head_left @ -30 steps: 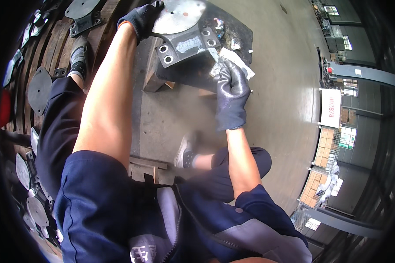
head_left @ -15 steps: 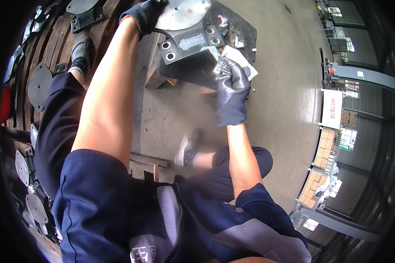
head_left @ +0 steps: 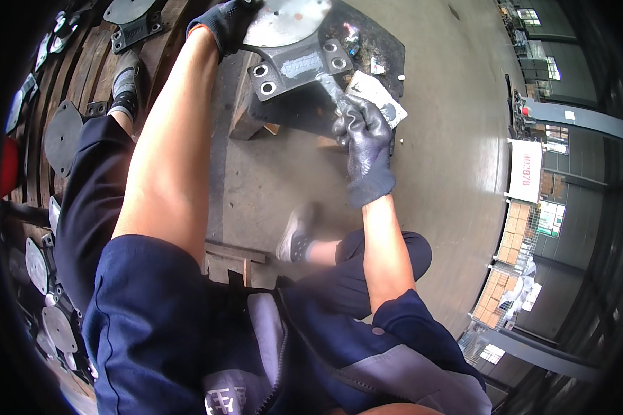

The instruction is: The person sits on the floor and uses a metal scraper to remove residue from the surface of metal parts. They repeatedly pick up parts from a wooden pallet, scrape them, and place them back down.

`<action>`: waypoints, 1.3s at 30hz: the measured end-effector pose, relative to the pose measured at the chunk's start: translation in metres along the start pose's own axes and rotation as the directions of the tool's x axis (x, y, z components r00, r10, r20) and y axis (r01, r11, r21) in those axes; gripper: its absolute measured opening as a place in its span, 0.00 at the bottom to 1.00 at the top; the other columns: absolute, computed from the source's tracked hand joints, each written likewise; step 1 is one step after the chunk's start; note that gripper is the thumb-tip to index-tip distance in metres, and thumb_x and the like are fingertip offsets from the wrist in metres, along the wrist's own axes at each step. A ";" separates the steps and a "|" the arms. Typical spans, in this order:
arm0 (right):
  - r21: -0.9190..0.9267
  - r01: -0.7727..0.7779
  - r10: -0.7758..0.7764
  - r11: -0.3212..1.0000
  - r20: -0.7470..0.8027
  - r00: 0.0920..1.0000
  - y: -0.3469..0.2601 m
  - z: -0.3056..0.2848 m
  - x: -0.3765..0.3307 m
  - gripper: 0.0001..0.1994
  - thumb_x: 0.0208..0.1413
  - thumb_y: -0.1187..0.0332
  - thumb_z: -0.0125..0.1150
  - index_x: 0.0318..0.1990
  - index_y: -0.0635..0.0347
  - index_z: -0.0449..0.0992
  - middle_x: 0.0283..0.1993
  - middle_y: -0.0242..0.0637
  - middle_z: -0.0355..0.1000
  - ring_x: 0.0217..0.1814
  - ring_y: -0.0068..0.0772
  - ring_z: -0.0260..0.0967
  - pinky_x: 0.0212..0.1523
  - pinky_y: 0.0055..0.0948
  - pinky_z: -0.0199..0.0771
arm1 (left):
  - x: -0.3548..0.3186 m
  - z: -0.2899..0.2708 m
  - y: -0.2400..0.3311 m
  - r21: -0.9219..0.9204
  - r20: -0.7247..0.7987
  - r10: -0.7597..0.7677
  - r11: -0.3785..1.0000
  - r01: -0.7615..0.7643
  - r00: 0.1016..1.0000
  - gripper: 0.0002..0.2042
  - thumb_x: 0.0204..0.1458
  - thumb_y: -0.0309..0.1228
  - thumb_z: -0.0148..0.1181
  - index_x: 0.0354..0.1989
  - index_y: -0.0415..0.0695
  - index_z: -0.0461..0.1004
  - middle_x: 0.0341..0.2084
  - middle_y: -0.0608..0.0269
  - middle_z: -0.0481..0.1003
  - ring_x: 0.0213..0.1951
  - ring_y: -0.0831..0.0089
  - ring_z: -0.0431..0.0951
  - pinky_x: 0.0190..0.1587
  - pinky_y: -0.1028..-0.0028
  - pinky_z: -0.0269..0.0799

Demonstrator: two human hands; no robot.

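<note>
A dark metal casting (head_left: pixel 297 68) with a bright round plate and paired bolt holes lies on a black worktop. Light grey paste is smeared over the raised marking on its flat side. At the plate's left rim, my gloved left hand (head_left: pixel 230 26) is closed on the casting; its fingertips are partly hidden at the picture's top edge. In my gloved right hand (head_left: pixel 364 130) is a thin, flat putty scraper (head_left: pixel 330 88), coated in grey, its tip at the casting's near edge. Just beyond that hand lies a white card (head_left: pixel 376 95) with dark grey paste on it.
The black worktop (head_left: pixel 384 45) rests on wooden blocks and carries small scraps. More castings (head_left: pixel 64 138) lie on wooden pallets to the left, beside my foot. Stacked boxes (head_left: pixel 512 232) and a white sign board (head_left: pixel 526 170) stand across the concrete floor to the right.
My right hand has turned and dropped slightly toward me, its fingers curled more visibly, and the scraper's angle has shifted. The casting and my left hand have hardly moved.
</note>
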State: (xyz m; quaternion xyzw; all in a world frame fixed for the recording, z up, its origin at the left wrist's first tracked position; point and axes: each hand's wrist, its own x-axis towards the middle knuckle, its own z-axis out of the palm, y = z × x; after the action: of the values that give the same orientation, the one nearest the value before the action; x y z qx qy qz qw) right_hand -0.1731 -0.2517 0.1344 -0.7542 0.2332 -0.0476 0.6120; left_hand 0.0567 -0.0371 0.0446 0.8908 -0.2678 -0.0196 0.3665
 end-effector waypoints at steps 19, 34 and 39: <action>-0.717 0.621 -0.849 0.317 0.078 0.522 0.028 0.021 0.024 0.15 0.47 0.80 0.48 0.42 0.61 0.77 0.24 0.40 0.70 0.25 0.38 0.71 0.27 0.33 0.68 | -0.010 -0.018 0.032 0.286 0.100 -0.075 0.957 0.044 0.992 0.29 0.51 0.53 0.52 0.49 0.38 0.63 0.37 0.53 0.70 0.39 0.65 0.71 0.42 0.70 0.68; -0.257 0.327 -0.366 0.910 -0.125 0.922 0.031 0.041 0.007 0.07 0.55 0.78 0.48 0.27 0.67 0.71 0.21 0.30 0.64 0.22 0.19 0.60 0.22 0.20 0.59 | -0.012 -0.027 0.045 0.491 0.255 -0.059 0.868 -0.077 0.965 0.42 0.44 0.54 0.62 0.61 0.39 0.53 0.55 0.52 0.65 0.54 0.61 0.69 0.55 0.70 0.67; -0.578 0.620 -0.734 0.531 0.053 0.678 0.047 0.038 0.008 0.06 0.46 0.80 0.49 0.30 0.69 0.73 0.26 0.40 0.71 0.27 0.32 0.69 0.29 0.28 0.68 | -0.009 -0.020 0.044 0.285 0.215 0.001 0.956 -0.064 0.977 0.41 0.45 0.55 0.61 0.60 0.39 0.54 0.53 0.52 0.65 0.53 0.62 0.69 0.54 0.70 0.67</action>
State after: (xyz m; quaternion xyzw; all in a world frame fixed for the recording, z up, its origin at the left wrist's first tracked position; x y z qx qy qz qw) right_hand -0.1665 -0.2276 0.0788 -0.9180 -0.0166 -0.2868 0.2733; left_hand 0.0333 -0.0461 0.0870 0.9232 -0.3199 -0.0689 0.2013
